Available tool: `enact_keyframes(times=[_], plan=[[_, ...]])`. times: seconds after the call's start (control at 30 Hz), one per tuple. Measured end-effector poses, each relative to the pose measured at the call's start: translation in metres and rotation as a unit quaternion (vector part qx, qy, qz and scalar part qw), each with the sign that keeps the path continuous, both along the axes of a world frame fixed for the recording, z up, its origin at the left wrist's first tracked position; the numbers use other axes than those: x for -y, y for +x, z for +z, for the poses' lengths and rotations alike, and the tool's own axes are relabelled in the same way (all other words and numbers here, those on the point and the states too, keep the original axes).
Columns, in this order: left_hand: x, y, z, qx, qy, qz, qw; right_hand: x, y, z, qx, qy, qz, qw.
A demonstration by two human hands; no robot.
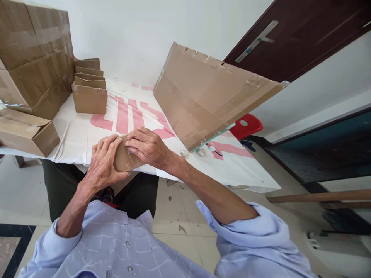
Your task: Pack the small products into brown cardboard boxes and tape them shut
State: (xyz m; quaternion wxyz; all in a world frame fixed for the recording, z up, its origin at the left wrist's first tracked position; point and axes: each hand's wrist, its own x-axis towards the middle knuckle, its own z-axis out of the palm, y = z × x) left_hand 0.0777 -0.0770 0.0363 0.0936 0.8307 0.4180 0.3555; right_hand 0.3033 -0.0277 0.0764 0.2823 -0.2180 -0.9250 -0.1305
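Observation:
A small brown cardboard piece [124,158] with a shiny strip on its lower right is held over the front edge of the table. My left hand [106,164] grips it from the left, thumb along the near side and fingers over the far edge. Bent fingers of my right hand [146,148] press on its upper right. A small pale bit shows at those fingertips, too little of it to name. My right palm and fingers hide part of the cardboard.
Folded cardboard pieces [89,99] stand in a row at the back left, by large taped cartons [43,58]. A closed box [29,131] lies at front left. A big cardboard sheet [208,92] leans at right, with clear tape rolls [201,152] below it on the white cloth [243,170].

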Motion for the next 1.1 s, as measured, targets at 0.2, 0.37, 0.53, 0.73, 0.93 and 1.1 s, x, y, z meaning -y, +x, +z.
enact_keyframes(times=[0.2,0.37,0.53,0.73,0.93,1.1], plan=[[0.000,-0.001,0.001,-0.008,-0.003,0.005,1.000,-0.002,-0.005,0.000,0.021,0.054,0.009,0.998],[0.001,-0.002,0.001,-0.005,-0.002,0.004,1.000,0.000,-0.008,0.000,0.028,0.078,-0.006,0.997],[0.001,-0.002,-0.001,-0.002,0.001,0.007,1.000,0.001,-0.009,-0.002,0.026,0.086,-0.015,0.996],[0.001,-0.002,-0.002,-0.003,0.000,0.008,1.000,0.003,-0.007,-0.005,0.007,0.061,-0.007,0.998],[0.000,-0.002,-0.003,0.000,0.003,0.012,1.000,0.006,-0.003,-0.003,-0.097,-0.025,0.025,0.995],[0.001,-0.002,-0.003,-0.004,-0.002,0.016,1.000,0.006,0.002,0.003,-0.139,-0.044,0.020,0.989]])
